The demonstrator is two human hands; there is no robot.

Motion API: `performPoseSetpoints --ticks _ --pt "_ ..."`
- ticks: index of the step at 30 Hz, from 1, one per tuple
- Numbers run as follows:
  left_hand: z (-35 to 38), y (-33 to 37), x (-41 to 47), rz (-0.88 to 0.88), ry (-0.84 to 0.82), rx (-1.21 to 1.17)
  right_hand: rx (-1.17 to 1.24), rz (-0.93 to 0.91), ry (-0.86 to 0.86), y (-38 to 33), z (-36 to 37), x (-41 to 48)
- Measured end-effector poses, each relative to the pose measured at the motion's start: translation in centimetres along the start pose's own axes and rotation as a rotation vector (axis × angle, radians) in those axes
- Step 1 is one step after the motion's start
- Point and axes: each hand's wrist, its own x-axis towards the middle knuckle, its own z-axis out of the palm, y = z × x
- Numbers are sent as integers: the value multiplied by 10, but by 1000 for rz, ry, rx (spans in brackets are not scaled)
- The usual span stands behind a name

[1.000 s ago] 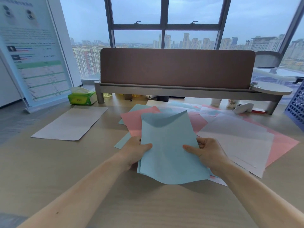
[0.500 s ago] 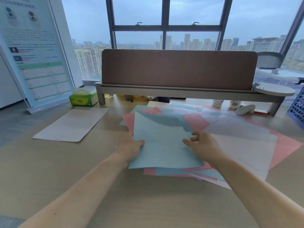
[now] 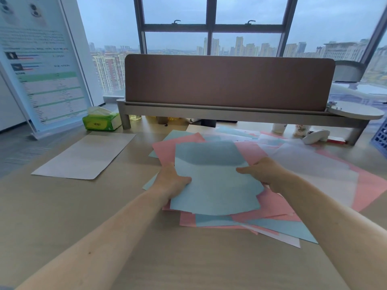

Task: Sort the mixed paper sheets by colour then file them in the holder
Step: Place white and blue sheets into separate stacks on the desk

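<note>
A blue sheet [image 3: 211,183] is held just above a mixed pile of pink, blue and white sheets [image 3: 278,208] spread over the desk. My left hand [image 3: 170,183] grips the sheet's left edge, thumb on top. My right hand [image 3: 265,171] holds its right edge with the thumb across the top. A pink sheet [image 3: 167,149] shows behind it. White sheets [image 3: 318,164] cover the right side of the pile. A separate white sheet [image 3: 85,155] lies alone at the left. A blue perforated holder [image 3: 380,137] is cut off by the right edge.
A brown divider screen on a grey shelf [image 3: 228,84] runs across the back of the desk. A green tissue pack [image 3: 102,122] stands at the back left beside a standing poster [image 3: 39,59]. Small items and a white object [image 3: 315,137] sit under the shelf at the right.
The blue sheet, raised and curved a second ago, has been lowered and moved away from me, now lying nearly flat over the pile. Both hands moved forward with it.
</note>
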Motion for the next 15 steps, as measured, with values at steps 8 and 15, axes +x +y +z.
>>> performPoseSetpoints --ticks 8,15 --pt "-6 -4 5 31 -17 -43 20 -125 -135 -3 30 1" --pt "-32 -6 6 -65 68 -294 236 -336 -100 5 37 -12"
